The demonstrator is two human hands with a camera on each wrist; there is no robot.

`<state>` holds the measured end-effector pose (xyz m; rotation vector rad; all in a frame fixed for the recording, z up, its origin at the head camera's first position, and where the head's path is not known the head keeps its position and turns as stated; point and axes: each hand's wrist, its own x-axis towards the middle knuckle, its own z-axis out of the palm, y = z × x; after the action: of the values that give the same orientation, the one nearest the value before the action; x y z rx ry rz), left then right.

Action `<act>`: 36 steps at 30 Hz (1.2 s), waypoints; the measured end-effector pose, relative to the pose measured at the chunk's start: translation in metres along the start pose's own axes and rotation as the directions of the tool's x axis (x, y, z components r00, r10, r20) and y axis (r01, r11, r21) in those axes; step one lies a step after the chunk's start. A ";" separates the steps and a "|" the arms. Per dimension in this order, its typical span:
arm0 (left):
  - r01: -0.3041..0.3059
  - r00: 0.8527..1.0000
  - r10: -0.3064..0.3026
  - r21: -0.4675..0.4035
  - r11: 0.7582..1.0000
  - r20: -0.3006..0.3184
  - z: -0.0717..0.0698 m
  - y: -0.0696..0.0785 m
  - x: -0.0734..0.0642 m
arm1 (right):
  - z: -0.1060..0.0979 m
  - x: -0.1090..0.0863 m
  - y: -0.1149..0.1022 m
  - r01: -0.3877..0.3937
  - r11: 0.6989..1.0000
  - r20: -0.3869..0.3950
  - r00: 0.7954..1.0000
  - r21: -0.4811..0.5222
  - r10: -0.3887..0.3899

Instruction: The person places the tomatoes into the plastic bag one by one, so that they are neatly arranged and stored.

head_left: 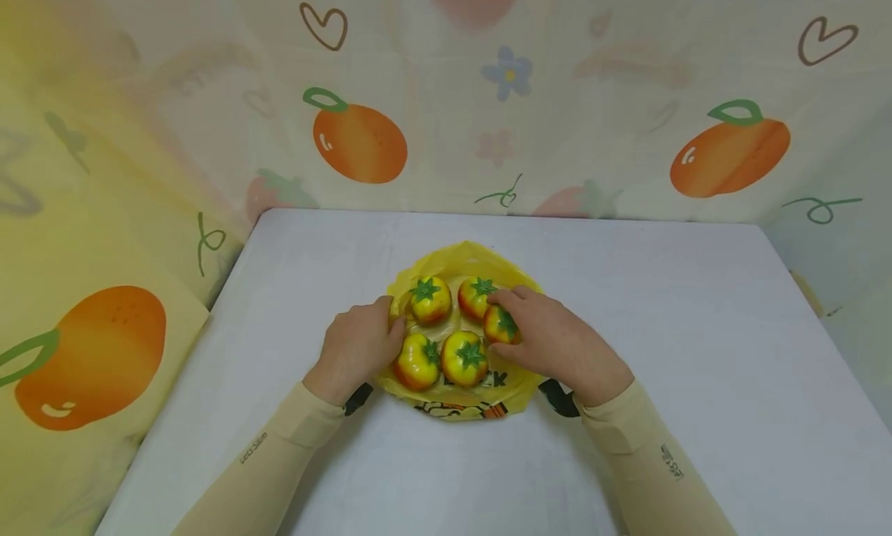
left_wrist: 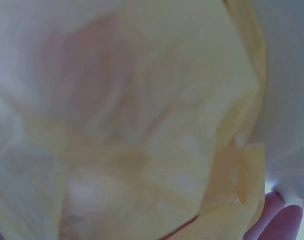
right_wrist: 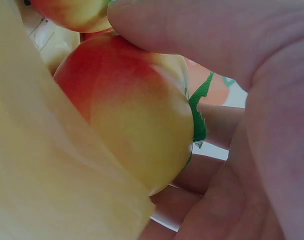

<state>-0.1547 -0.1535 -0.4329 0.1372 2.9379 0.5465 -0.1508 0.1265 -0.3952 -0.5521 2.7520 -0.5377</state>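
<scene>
On the table lies a spread yellow plastic bag [head_left: 465,255] with printing near its front edge. My left hand [head_left: 357,341] grips the bag's left rim, and the bag fills most of the left wrist view. With thumb and fingers around it, my right hand [head_left: 560,344] holds a yellow-red artificial tomato [right_wrist: 126,115] with a green star-shaped top, at the bag's right side. Other such tomatoes sit in the bag: a back left tomato [head_left: 430,299], a back right tomato [head_left: 474,294], a front left tomato [head_left: 416,363] and a front middle tomato [head_left: 464,358].
The white table [head_left: 669,288] extends around the bag on all sides. Behind it hangs a curtain [head_left: 571,118] printed with fruit, hearts and flowers. A yellowish side curtain [head_left: 84,249] borders the table's left edge. Dark wrist straps [head_left: 560,399] show below the hands.
</scene>
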 end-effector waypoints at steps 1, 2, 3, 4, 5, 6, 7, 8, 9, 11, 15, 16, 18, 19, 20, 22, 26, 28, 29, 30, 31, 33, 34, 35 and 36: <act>-0.001 1.000 0.001 0.001 1.000 0.001 0.000 0.000 0.000 | 0.001 0.000 0.000 -0.001 1.000 0.003 1.000 0.001 0.001; -0.002 1.000 0.002 0.002 1.000 0.001 0.001 0.000 0.000 | 0.002 0.001 0.000 -0.001 1.000 0.004 1.000 0.001 0.001; -0.003 1.000 0.003 0.004 1.000 0.001 0.001 0.000 0.000 | 0.003 0.001 0.000 0.001 1.000 0.003 1.000 -0.002 -0.001; -0.004 1.000 0.004 0.005 1.000 0.001 0.001 0.000 0.000 | 0.004 0.002 0.000 0.006 1.000 0.001 1.000 -0.005 -0.006; -0.006 1.000 0.006 0.006 1.000 0.001 0.001 0.000 0.000 | 0.005 0.003 0.000 0.008 1.000 0.000 1.000 -0.005 -0.008; -0.006 1.000 0.006 0.007 1.000 0.001 0.001 0.000 0.000 | 0.006 0.004 0.000 0.010 1.000 -0.001 1.000 -0.007 -0.010; -0.007 1.000 0.007 0.010 1.000 0.001 0.001 0.000 0.000 | 0.006 0.005 0.001 0.010 1.000 0.000 1.000 -0.010 -0.010; -0.006 1.000 0.006 0.011 1.000 0.000 0.001 0.000 0.000 | 0.007 0.005 0.001 0.008 1.000 0.001 1.000 -0.011 -0.008; -0.006 1.000 0.006 0.013 1.000 0.001 0.001 0.000 0.000 | 0.007 0.006 0.001 0.007 1.000 0.003 1.000 -0.011 -0.007; -0.006 1.000 0.005 0.016 1.000 0.002 0.000 0.001 0.000 | 0.008 0.007 0.002 0.002 1.000 0.008 1.000 -0.009 -0.002; -0.005 1.000 0.005 0.019 1.000 0.001 0.000 0.001 0.000 | 0.009 0.009 0.005 0.003 1.000 0.010 1.000 -0.013 -0.002; -0.005 1.000 0.005 0.019 1.000 0.002 0.000 0.001 0.000 | 0.010 0.010 0.006 0.002 1.000 0.011 1.000 -0.014 -0.002; -0.004 1.000 0.004 0.019 1.000 0.003 0.000 0.001 0.000 | 0.011 0.011 0.007 0.003 1.000 0.011 1.000 -0.014 -0.003; -0.004 1.000 0.004 0.019 1.000 0.003 0.000 0.001 0.000 | 0.011 0.011 0.007 0.003 1.000 0.013 1.000 -0.012 -0.002; -0.003 1.000 0.003 0.019 1.000 0.004 0.000 0.001 0.000 | 0.012 0.012 0.008 0.003 1.000 0.015 1.000 -0.010 -0.003; -0.004 1.000 0.003 0.019 1.000 0.003 -0.001 0.001 0.000 | 0.013 0.013 0.008 0.002 1.000 0.020 1.000 -0.008 -0.002; 0.002 1.000 -0.002 0.020 1.000 0.000 -0.002 -0.001 0.000 | 0.015 0.016 0.007 0.008 1.000 0.025 1.000 -0.009 -0.008; 0.005 1.000 -0.005 0.020 1.000 -0.001 -0.003 -0.001 -0.001 | 0.015 0.017 0.006 0.011 1.000 0.025 1.000 -0.011 -0.011; 0.008 1.000 -0.008 0.020 1.000 -0.001 -0.003 -0.001 -0.001 | 0.015 0.018 0.006 0.013 1.000 0.024 1.000 -0.012 -0.012; 0.010 1.000 -0.010 0.020 1.000 -0.001 -0.003 -0.001 -0.001 | 0.016 0.018 0.006 0.012 1.000 0.026 1.000 -0.015 -0.012; 0.012 1.000 -0.012 0.017 1.000 0.000 -0.003 -0.001 -0.001 | 0.016 0.018 0.007 0.009 1.000 0.029 1.000 -0.016 -0.009; 0.013 1.000 -0.013 0.015 1.000 0.005 -0.003 0.000 -0.001 | 0.017 0.018 0.008 -0.001 1.000 0.035 0.999 -0.019 0.002; 0.013 1.000 -0.014 0.013 1.000 0.009 -0.002 0.000 0.000 | 0.018 0.018 0.009 -0.007 1.000 0.038 0.999 -0.021 0.008; 0.013 1.000 -0.013 0.013 1.000 0.012 -0.002 0.000 0.000 | 0.018 0.018 0.009 -0.013 1.000 0.041 0.999 -0.022 0.014; 0.012 1.000 -0.013 0.012 1.000 0.016 -0.001 0.000 0.000 | 0.019 0.018 0.010 -0.019 1.000 0.045 0.999 -0.022 0.020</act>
<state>-0.1546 -0.1536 -0.4314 0.1240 2.9245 0.5234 -0.1634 0.1220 -0.4199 -0.5353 2.7206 -0.4864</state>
